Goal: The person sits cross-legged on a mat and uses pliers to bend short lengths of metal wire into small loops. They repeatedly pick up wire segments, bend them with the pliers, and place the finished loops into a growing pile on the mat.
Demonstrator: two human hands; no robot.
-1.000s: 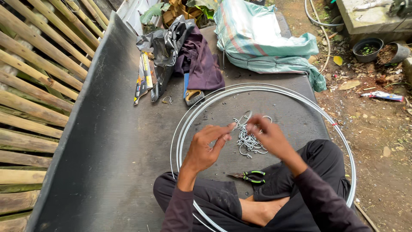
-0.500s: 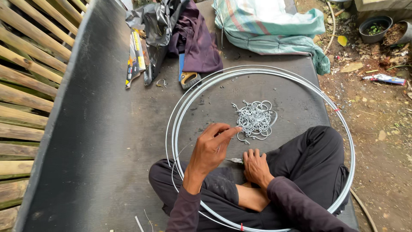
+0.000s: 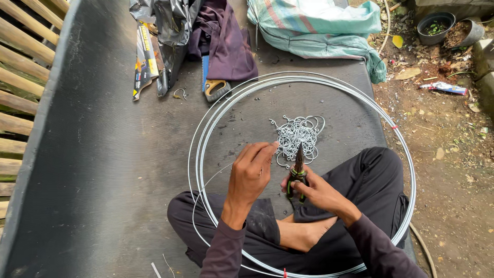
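Two hands at work over crossed legs: right hand point(image 3: 321, 193) clenched round green-handled pliers point(image 3: 298, 172), tips up; left hand point(image 3: 250, 172) pinching what looks like a thin wire bit, too small to confirm. Best w/ pliers steady, wire fed square into jaws. Pile of wire hooks point(image 3: 297, 135) just beyond fingertips, inside big wire hoop point(image 3: 206, 128) on dark mat point(image 3: 103, 154)
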